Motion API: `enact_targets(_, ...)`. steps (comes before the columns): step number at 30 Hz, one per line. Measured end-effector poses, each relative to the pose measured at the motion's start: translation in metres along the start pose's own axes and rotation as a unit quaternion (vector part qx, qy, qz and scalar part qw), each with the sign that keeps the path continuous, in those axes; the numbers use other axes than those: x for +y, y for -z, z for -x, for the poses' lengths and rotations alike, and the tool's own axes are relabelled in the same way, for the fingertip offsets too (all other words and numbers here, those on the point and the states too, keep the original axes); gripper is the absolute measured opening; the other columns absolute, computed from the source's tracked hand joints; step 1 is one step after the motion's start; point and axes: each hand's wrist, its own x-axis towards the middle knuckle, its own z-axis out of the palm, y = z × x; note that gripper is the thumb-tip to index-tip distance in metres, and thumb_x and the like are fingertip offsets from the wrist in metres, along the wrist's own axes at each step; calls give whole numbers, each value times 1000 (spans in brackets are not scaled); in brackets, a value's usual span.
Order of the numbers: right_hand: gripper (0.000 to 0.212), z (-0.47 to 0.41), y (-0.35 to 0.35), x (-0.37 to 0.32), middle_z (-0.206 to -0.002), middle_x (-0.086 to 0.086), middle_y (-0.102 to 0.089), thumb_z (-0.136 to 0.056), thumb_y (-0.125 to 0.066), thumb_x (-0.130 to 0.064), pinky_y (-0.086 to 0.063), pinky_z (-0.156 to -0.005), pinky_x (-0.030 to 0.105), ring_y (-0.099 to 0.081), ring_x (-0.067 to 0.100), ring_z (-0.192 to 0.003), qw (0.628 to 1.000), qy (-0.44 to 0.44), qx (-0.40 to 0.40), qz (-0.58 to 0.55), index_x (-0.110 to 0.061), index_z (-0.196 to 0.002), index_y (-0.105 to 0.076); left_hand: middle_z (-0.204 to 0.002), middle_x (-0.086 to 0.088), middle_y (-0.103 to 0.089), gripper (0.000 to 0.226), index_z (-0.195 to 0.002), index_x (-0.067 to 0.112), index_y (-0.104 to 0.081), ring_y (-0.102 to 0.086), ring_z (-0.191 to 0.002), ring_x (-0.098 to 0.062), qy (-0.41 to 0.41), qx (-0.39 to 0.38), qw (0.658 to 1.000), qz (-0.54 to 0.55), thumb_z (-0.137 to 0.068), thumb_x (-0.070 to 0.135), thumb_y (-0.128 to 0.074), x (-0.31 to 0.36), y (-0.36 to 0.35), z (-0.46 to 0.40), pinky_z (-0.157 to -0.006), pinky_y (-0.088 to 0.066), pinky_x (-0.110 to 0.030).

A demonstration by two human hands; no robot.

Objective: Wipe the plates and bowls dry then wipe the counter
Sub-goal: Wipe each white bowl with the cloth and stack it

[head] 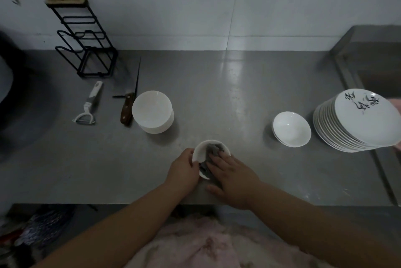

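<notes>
Holding a small bowl (200, 150) near the counter's (227, 98) front edge, at about six o'clock, we are curling our left hand (182, 167) round its left rim, fingers bent over the edge. Our right hand (232, 175) is pressing a grey cloth (213, 149) into the bowl, its fingers nearly straight and laid flat on the cloth, thumb spread toward us. At ten o'clock from the bowl, a bowl stack (153, 111) is sitting just beside a knife (128, 107), with a peeler (89, 104) lying farther left. At eleven o'clock a black rack (84, 37) is standing against the wall. At two o'clock a shallow dish (291, 128) is resting beside a plate stack (355, 122), whose top plate is tilting and showing black brush lettering. Behind the plates, a sink (373, 61) is lying at the counter's right end.
</notes>
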Motion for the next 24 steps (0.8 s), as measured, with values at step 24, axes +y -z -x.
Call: enact_targets(24,78,-1,9,56,-166,5,-32,-98,-40,-67,-26,-125,46,-21,30,-156,987,119,0,104,-16,-156,-44,-132,-6,-67,37,-134,23,-63,-61,-120,-26,-86,-81,983,-139,-100,14,-52,23,14,-38,-101,-45,-31)
